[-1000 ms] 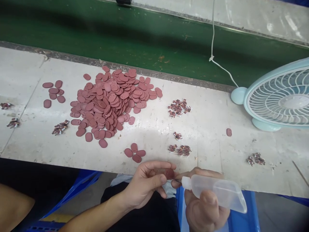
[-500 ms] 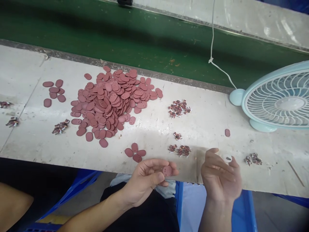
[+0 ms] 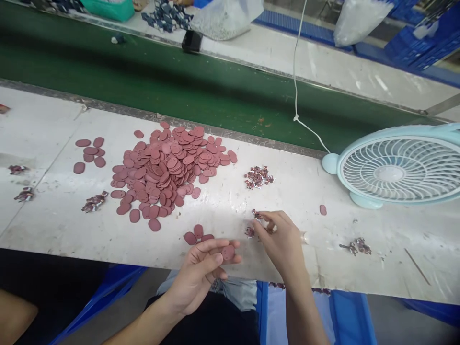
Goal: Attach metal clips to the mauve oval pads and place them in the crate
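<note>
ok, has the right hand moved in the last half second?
Yes: judged against the fan, the right hand has gone left, away from it, to a small brown figurine.

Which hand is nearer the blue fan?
Right: the right hand is at a small figurine left of the fan; the left hand, holding a reddish disc, is farther left.

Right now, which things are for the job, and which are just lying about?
Probably for the job:
reddish oval in the left hand
pile of ovals
small brown figure at the right hand

Probably just around:
blue fan
thin stick
white cord
</note>
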### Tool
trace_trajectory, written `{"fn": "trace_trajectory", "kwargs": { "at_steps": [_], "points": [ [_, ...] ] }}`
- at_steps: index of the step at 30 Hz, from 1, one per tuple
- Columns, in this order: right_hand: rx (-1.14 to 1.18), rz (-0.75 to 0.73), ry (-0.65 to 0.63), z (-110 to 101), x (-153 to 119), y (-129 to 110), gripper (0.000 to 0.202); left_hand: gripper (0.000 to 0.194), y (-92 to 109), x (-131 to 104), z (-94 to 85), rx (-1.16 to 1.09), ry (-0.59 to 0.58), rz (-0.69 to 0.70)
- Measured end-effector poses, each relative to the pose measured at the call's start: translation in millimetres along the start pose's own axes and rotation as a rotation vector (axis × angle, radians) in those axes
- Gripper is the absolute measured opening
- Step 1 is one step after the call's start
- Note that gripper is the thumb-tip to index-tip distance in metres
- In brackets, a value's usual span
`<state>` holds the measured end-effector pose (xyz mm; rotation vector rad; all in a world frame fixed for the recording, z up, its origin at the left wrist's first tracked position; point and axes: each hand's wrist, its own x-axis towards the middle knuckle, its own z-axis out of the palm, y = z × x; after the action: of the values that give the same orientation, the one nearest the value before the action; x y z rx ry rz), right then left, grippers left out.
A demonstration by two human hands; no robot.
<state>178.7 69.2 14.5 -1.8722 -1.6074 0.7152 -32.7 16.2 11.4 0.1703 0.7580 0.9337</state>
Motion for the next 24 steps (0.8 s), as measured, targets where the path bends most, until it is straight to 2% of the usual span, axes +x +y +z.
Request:
{"fn": "trace_trajectory", "kwargs": {
  "at_steps": [2, 4, 6, 8, 12, 14, 17, 20, 24],
  "points": [
    [-0.158, -0.067, -0.062, 7, 20, 0, 0.017, 0.019, 0, -2, 0.8, 0.0, 0.015, 0.002],
    [-0.134, -0.082, -0.077, 7, 31, 3, 0.016, 0.019, 0, -4, 0.9, -0.006, 0.025, 0.01],
    [-0.113, -0.097, -0.075, 1, 30, 1, 0.018, 0.018, 0, -5, 0.6, -0.012, 0.039, 0.021],
    [-0.003, -0.093, -0.079, -9, 17, -5, 0.018, 0.019, 0, -4, 0.5, -0.009, 0.061, 0.032],
    [0.503, -0.022, -0.236, -23, -25, -28, 0.017, 0.02, -1, -2, 2.6, 0.012, 0.064, 0.071],
    [0.66, 0.014, -0.295, -22, -43, -37, 0.018, 0.02, -2, -1, 4.6, 0.048, 0.042, 0.101],
    [0.742, 0.101, -0.323, -15, -60, -42, 0.021, 0.021, -4, 0, 6.7, 0.124, 0.0, 0.154],
    [0.757, 0.179, -0.34, -10, -64, -42, 0.02, 0.021, -7, 2, 6.6, 0.162, -0.056, 0.188],
    [0.695, 0.168, -0.358, -14, -61, -41, 0.022, 0.023, -10, 3, 6.4, 0.179, -0.077, 0.161]
  ]
}}
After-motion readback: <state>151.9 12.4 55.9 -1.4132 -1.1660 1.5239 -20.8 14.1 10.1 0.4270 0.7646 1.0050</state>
